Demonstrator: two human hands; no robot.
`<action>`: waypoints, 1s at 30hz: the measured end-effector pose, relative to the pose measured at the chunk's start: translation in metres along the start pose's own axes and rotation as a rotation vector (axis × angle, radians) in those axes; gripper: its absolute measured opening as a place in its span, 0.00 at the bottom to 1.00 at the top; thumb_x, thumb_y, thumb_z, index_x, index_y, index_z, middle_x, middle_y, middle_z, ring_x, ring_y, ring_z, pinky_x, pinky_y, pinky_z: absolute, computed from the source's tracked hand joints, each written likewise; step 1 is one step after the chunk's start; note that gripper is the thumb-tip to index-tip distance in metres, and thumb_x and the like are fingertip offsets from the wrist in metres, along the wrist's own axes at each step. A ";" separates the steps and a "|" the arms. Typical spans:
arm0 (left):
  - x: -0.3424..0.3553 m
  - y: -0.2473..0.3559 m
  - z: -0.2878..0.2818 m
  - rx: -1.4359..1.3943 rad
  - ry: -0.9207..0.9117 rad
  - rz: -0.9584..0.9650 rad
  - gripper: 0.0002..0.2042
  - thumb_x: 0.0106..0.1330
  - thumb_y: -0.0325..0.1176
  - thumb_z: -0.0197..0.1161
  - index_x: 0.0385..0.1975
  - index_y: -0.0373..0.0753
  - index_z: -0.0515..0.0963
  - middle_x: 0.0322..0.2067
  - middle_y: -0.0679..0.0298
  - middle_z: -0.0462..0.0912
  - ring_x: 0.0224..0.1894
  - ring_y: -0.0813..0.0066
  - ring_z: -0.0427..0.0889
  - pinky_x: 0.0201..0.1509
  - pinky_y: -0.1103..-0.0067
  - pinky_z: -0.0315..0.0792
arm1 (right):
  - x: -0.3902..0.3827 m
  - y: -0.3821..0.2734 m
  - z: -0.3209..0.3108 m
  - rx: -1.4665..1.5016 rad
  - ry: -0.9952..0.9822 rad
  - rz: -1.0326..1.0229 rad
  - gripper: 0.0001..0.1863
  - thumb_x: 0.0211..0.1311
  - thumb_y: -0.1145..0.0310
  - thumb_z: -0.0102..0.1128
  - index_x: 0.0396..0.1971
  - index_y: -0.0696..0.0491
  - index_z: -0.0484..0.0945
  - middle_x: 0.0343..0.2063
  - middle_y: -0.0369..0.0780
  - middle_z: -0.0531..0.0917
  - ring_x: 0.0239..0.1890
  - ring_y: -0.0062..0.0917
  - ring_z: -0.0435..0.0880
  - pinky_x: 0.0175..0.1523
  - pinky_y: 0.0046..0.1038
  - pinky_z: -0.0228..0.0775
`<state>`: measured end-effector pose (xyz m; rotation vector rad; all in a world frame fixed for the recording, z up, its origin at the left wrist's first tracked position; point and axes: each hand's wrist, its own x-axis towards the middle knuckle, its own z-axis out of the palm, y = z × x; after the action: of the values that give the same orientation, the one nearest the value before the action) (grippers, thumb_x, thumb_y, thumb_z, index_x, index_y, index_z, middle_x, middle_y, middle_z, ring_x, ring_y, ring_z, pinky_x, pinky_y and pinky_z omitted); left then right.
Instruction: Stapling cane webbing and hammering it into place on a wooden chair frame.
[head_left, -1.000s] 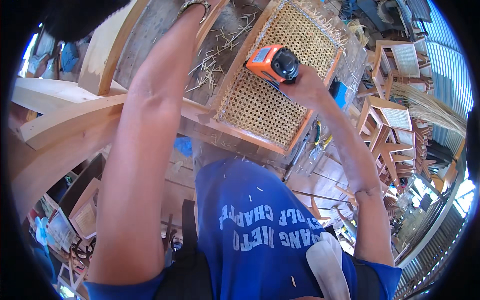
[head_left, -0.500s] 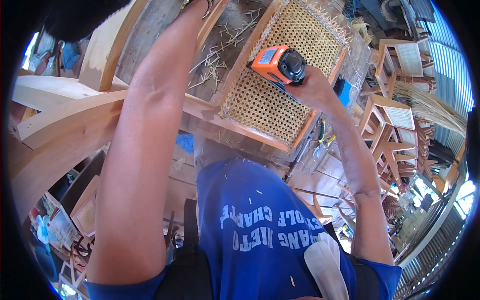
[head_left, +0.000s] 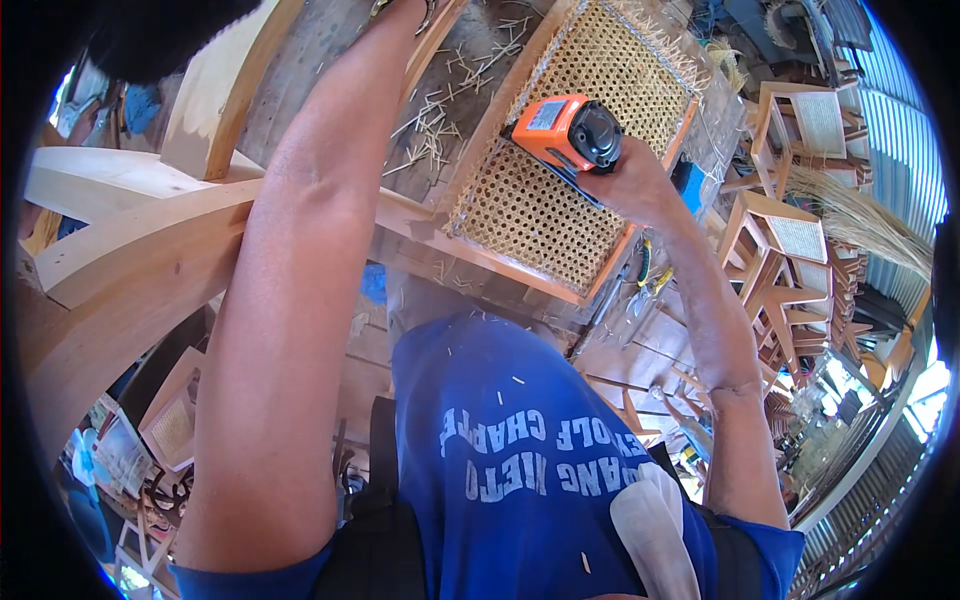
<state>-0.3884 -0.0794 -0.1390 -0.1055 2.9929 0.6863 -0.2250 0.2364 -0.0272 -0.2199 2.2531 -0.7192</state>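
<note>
My right hand [head_left: 625, 180] grips an orange-and-black power stapler or nailer [head_left: 565, 130], resting over the woven cane panel [head_left: 540, 220], near its middle. The panel sits in a wooden frame [head_left: 565, 291], with frayed cane ends along its upper right side. My left forearm [head_left: 290, 300] stretches up the left of the view, beside curved pale wooden pieces [head_left: 130, 240]; a band circles the wrist at the top edge, and the hand beyond it is out of view.
The worktable [head_left: 420, 100] carries scattered cane offcuts, a blue object [head_left: 687, 183] and yellow-handled tools [head_left: 655, 283]. Stacked wooden chairs [head_left: 790, 250] and a bundle of straw-like strands [head_left: 860, 215] are at the right. More furniture pieces lie lower left.
The tool in my right hand has shifted slightly right. The panel appears a little further right in the picture, and my left forearm leans slightly further right at its upper end.
</note>
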 end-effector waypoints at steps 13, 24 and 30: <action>0.009 -0.006 0.012 0.025 0.024 0.073 0.20 0.77 0.49 0.39 0.63 0.52 0.68 0.44 0.42 0.82 0.49 0.42 0.82 0.54 0.57 0.74 | -0.007 -0.003 0.009 -0.098 0.039 -0.016 0.18 0.54 0.72 0.67 0.47 0.50 0.84 0.30 0.37 0.87 0.32 0.19 0.82 0.44 0.26 0.76; 0.000 0.000 -0.002 0.039 -0.025 0.030 0.19 0.75 0.44 0.43 0.62 0.52 0.67 0.44 0.41 0.82 0.47 0.42 0.83 0.52 0.57 0.76 | -0.008 -0.006 0.013 -0.066 0.019 -0.031 0.17 0.53 0.74 0.65 0.46 0.50 0.84 0.28 0.35 0.85 0.31 0.17 0.79 0.41 0.25 0.75; 0.002 0.002 0.005 0.167 0.003 0.084 0.19 0.75 0.44 0.44 0.62 0.51 0.68 0.47 0.43 0.82 0.50 0.43 0.82 0.55 0.58 0.75 | -0.012 -0.001 0.017 -0.150 0.064 -0.041 0.17 0.54 0.74 0.64 0.46 0.51 0.84 0.28 0.34 0.85 0.30 0.17 0.80 0.40 0.26 0.75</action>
<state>-0.3904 -0.0759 -0.1429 0.0283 3.0574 0.4397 -0.2046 0.2327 -0.0284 -0.3209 2.3720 -0.5862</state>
